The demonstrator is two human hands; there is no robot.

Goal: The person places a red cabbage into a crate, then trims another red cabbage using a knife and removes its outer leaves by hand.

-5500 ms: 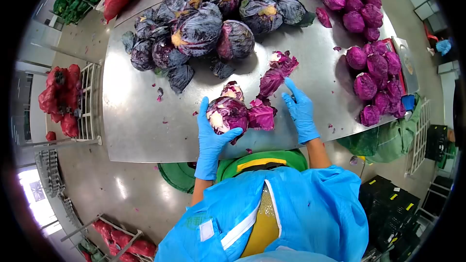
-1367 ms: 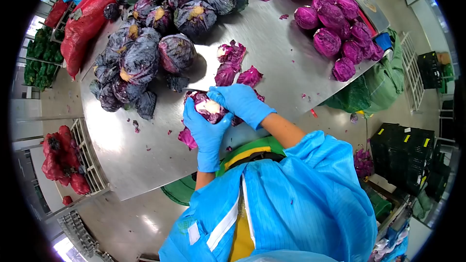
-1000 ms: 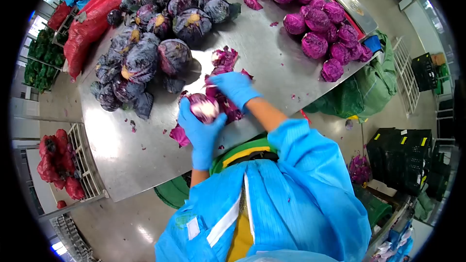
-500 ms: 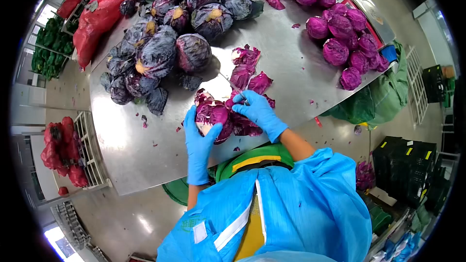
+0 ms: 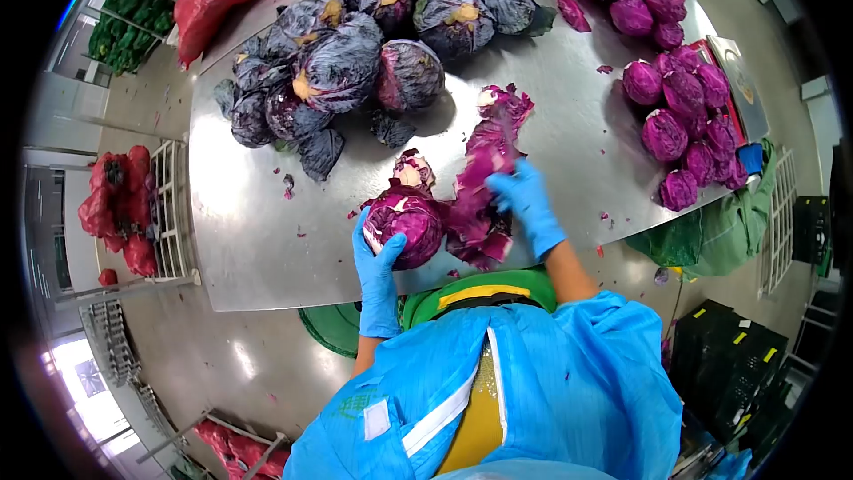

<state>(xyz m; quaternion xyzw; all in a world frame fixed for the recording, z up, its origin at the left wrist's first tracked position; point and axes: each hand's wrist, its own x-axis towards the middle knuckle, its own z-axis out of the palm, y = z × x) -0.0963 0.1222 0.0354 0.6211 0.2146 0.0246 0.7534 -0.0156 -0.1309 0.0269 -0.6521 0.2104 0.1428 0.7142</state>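
Note:
A partly peeled red cabbage (image 5: 410, 229) rests near the table's front edge, with my gloved left hand (image 5: 377, 253) gripping its left side. To its right, my gloved right hand (image 5: 528, 204) is curled and smeared by motion. The thin knife seen in it earlier cannot be made out clearly now. A blurred purple leaf (image 5: 490, 158) is by those fingers, over a heap of peeled leaves (image 5: 480, 227). Just behind the held cabbage lies a pale-ribbed trimmed piece (image 5: 413, 171).
Unpeeled dark cabbages (image 5: 338, 71) are piled at the back left of the metal table (image 5: 258, 258). Peeled cabbages (image 5: 684, 116) sit at the right, by a scale (image 5: 739, 89). A red mesh sack (image 5: 222, 0) lies at the far left corner; black crates (image 5: 724, 364) stand on the right floor.
My right hand has moved right, away from the cabbage, and a purple leaf has shifted with it. The left hand still grips the cabbage. The whole view has shifted.

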